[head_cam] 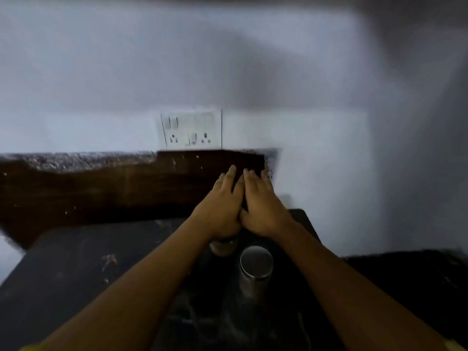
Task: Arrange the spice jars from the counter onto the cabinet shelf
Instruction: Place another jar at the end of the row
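Nothing is held: the left hand (222,206) and right hand (263,211) are extended flat, fingers straight, touching side by side. Below them, near the back edge of the dark stone counter (76,274), two jars are counted: a small brownish dark-lidded jar (224,248), partly hidden, and a cylindrical steel jar (256,264) just beside it. No cabinet shelf is seen; both are judged yet to be moved.

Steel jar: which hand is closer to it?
Right. The right hand lies just beyond the steel jar; the left hand is beyond it too, but further left.
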`<control>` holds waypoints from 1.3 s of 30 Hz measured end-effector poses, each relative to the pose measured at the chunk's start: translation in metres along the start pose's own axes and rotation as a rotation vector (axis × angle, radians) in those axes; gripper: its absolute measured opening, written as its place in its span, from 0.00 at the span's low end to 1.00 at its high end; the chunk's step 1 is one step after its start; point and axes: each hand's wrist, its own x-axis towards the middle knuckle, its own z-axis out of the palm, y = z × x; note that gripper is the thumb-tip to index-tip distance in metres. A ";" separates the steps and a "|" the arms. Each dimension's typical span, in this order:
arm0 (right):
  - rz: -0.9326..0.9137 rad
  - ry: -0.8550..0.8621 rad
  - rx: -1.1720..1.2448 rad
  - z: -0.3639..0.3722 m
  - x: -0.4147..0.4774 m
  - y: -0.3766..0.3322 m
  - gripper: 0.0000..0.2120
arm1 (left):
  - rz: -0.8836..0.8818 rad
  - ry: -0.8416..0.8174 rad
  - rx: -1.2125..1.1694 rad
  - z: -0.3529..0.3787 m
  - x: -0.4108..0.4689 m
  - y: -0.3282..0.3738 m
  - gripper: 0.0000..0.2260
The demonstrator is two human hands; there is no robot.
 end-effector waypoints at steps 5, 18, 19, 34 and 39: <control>0.093 -0.126 0.040 0.060 -0.032 0.035 0.41 | -0.142 -0.229 -0.272 0.064 -0.023 0.011 0.46; 0.311 -0.283 0.123 0.123 -0.081 0.073 0.42 | -0.333 -0.239 -0.719 0.150 -0.066 0.052 0.48; 0.309 -0.282 0.172 0.121 -0.082 0.075 0.40 | -0.346 -0.212 -0.741 0.149 -0.068 0.050 0.47; 0.384 -0.087 1.150 0.074 -0.120 0.034 0.32 | -0.362 -0.120 -1.112 0.123 -0.111 0.019 0.43; 0.493 -0.022 1.087 0.093 -0.120 -0.003 0.20 | -0.445 0.026 -1.029 0.100 -0.128 0.002 0.45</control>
